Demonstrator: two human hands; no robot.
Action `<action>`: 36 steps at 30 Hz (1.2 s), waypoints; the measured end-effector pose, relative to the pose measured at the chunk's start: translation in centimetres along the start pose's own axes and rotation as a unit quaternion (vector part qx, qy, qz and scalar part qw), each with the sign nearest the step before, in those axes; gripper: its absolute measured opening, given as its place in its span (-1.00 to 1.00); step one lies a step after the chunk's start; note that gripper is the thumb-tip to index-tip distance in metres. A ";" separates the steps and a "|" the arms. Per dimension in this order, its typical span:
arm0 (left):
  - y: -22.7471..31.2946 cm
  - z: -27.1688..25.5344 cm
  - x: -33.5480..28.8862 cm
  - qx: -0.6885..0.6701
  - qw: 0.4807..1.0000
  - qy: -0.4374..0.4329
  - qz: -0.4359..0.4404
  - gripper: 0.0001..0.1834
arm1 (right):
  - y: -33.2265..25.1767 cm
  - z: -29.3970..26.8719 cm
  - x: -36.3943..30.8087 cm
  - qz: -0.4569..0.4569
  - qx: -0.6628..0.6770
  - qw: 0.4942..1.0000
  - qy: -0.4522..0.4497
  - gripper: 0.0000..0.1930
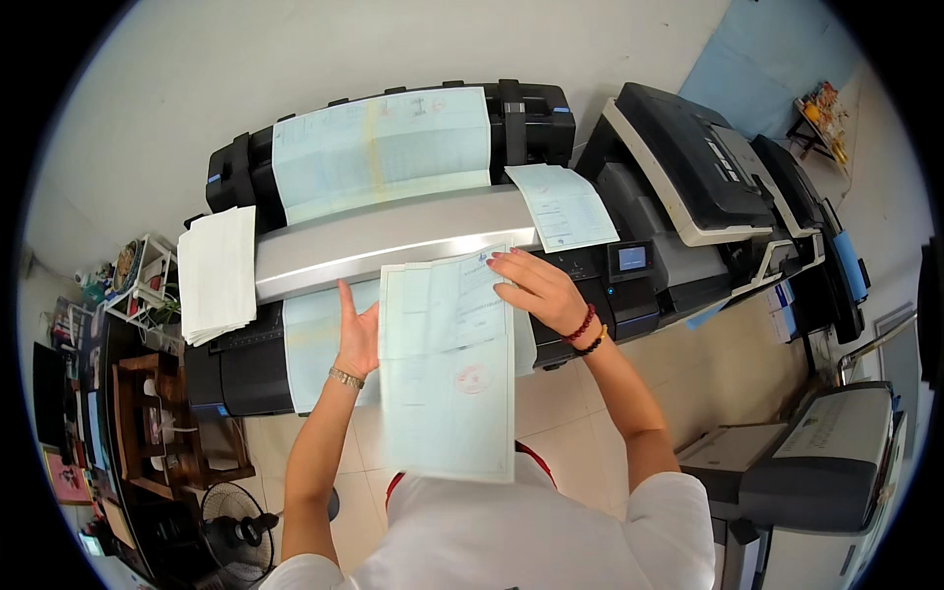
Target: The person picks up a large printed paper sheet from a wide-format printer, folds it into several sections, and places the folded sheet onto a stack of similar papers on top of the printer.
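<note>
Pale green sheets look light and floppy; we judge the edges are the best place to hold them. Our right hand rests flat, fingers spread, on their far end, while our open left hand presses their left edge at the wide scanner.

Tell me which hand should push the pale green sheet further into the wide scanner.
Probably the right hand: it lies flat on top of the pale green sheet near the scanner slot. The left hand sits at the sheet's left edge, steadying it.

Three printers, two hands, one fan
</note>
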State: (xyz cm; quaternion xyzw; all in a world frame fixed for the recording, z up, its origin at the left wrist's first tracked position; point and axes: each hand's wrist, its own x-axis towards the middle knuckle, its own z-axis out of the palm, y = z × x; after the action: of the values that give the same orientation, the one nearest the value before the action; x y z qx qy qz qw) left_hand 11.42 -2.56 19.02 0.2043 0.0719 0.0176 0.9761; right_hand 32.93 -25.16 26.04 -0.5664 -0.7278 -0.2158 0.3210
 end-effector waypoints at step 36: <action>-0.8 -0.6 -8.0 0.403 0.784 0.301 0.366 -0.74 | -5.4 7.4 0.8 0.470 0.279 0.788 0.283 -0.65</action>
State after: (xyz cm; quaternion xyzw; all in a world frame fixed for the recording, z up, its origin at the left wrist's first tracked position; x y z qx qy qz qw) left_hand 3.42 -3.55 19.26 0.5740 0.2823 0.4031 0.6545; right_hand 25.96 -21.05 21.70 -0.6377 -0.2771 0.0236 0.7184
